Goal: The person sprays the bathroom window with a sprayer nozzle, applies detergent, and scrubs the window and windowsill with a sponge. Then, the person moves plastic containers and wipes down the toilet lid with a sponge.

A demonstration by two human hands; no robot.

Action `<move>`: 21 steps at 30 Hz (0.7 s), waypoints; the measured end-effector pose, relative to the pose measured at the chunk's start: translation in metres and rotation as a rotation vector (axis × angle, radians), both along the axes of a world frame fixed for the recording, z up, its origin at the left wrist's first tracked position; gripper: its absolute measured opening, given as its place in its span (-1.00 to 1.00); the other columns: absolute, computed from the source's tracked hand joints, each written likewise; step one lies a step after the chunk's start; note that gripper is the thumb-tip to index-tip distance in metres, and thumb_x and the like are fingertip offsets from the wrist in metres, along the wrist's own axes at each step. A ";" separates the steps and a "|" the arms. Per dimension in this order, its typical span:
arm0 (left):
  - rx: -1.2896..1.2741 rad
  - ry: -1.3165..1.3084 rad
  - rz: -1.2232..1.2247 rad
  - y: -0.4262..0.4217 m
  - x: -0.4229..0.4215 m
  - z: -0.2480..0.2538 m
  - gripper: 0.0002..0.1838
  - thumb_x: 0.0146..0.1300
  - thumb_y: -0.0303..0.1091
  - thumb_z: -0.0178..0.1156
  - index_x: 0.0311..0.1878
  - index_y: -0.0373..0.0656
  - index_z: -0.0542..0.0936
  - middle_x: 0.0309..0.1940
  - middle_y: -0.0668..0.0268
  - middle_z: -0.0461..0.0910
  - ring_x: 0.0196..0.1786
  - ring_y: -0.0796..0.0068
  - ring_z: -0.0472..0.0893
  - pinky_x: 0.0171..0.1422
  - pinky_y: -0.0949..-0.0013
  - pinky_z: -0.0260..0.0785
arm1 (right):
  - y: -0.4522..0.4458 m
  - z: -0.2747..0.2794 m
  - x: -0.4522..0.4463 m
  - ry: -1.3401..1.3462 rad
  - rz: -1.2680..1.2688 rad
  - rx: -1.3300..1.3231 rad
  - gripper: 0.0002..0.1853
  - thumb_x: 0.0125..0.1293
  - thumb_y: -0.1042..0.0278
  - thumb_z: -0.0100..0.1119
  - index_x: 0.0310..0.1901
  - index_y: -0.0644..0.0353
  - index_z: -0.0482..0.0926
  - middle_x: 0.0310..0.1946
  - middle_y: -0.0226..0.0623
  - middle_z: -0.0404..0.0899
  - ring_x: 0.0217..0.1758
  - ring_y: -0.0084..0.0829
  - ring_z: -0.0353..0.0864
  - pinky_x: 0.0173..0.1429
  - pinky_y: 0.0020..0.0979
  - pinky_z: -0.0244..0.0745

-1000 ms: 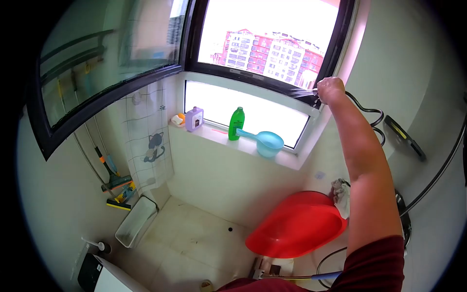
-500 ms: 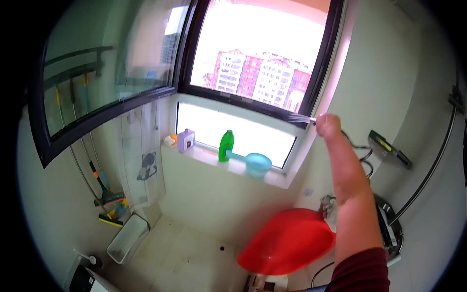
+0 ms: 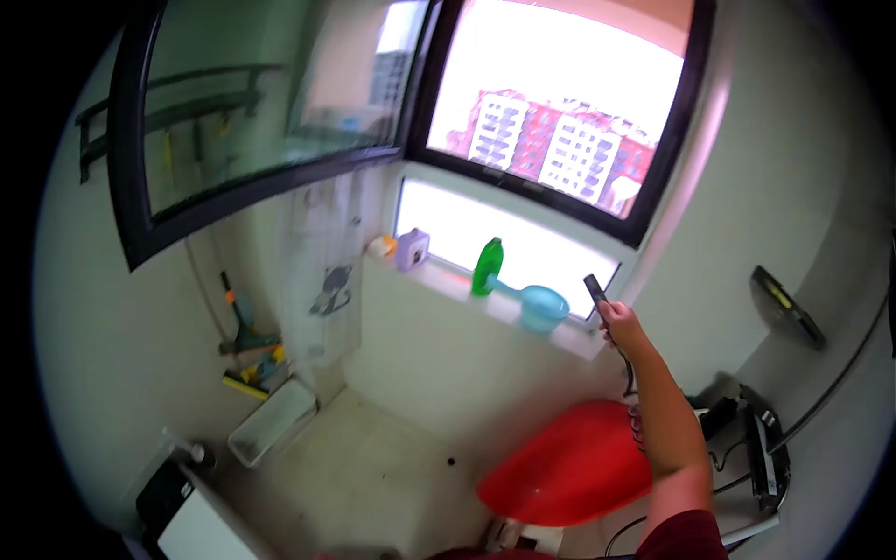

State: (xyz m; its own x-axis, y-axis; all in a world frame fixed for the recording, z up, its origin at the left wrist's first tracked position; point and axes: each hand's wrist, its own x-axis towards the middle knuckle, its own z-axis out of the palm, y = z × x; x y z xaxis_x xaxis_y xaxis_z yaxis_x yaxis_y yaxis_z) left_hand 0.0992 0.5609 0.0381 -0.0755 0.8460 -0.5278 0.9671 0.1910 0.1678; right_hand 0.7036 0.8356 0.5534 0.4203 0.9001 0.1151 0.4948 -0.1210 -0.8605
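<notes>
Right hand (image 3: 623, 329) gripping a slim black handheld sprayer (image 3: 595, 291) near the right end of a white window ledge (image 3: 581, 345).
From the left, a lilac plastic bottle (image 3: 412, 250), a green plastic bottle (image 3: 486, 269) and a light-blue plastic dipper (image 3: 544, 311) stand along the ledge; a red plastic tub (image 3: 565, 469) is on its near side. Right of the dipper, the fingers are closed around the sprayer, its tip tilted up and leftward; no spray can be made out. The left hand is out of view. The step in hand seems to be handling the sprayer beside the window; any further aiming would call for a steady wrist and slack in the dark coiled hose (image 3: 637, 427).
</notes>
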 end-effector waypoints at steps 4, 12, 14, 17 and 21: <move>0.296 -0.979 0.897 -0.007 0.011 -0.065 -0.77 0.12 -0.34 0.17 -0.23 -0.28 0.46 -0.64 0.12 0.58 -0.59 0.34 0.61 -0.47 0.31 0.45 | -0.050 -0.095 0.004 0.279 0.153 -0.039 -0.66 0.35 0.00 -0.03 -0.21 0.16 0.44 -0.63 -0.37 0.42 -0.71 -0.54 0.36 -0.69 -0.49 0.23; 0.474 -0.599 0.473 0.036 0.106 -0.013 -0.74 0.01 -0.18 0.28 -0.39 -0.20 0.60 -0.52 0.09 0.61 -0.42 0.28 0.64 -0.26 0.27 0.47 | -0.160 -0.233 -0.015 0.516 0.270 -0.184 -0.78 0.37 0.19 0.00 -0.18 0.18 0.38 -0.62 -0.42 0.39 -0.67 -0.60 0.33 -0.58 -0.54 0.23; 0.427 -0.583 0.468 0.059 0.134 0.040 -0.70 -0.02 -0.10 0.30 -0.43 -0.18 0.63 -0.45 0.08 0.61 -0.33 0.17 0.62 -0.21 0.21 0.45 | -0.174 -0.260 -0.014 0.512 0.272 -0.224 -0.76 0.37 0.23 -0.01 -0.07 0.21 0.38 -0.57 -0.43 0.40 -0.63 -0.61 0.33 -0.56 -0.53 0.25; 0.303 -0.429 0.320 0.102 0.151 0.068 -0.61 0.02 0.03 0.23 -0.45 -0.17 0.61 -0.45 0.06 0.59 -0.36 0.08 0.59 -0.24 0.15 0.42 | -0.185 -0.294 -0.012 0.425 0.245 -0.297 -0.67 0.35 0.24 0.02 0.04 0.25 0.38 -0.52 -0.39 0.44 -0.55 -0.59 0.41 -0.46 -0.51 0.32; 0.316 -0.379 0.247 0.181 0.163 0.098 -0.58 0.16 0.04 0.09 -0.49 -0.17 0.60 -0.44 0.04 0.58 -0.34 0.03 0.56 -0.23 0.09 0.39 | -0.178 -0.328 -0.008 0.142 0.317 -0.276 -0.64 0.33 0.28 0.02 0.07 0.31 0.36 -0.53 -0.40 0.41 -0.57 -0.61 0.38 -0.49 -0.51 0.31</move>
State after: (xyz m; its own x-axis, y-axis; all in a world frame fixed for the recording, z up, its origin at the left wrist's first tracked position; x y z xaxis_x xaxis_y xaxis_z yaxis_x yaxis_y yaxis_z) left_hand 0.2619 0.7419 0.1364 -0.1462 0.9488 -0.2799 0.7607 0.2887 0.5814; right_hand 0.6953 0.6580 0.2257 0.1124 0.9760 -0.1863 0.4234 -0.2167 -0.8796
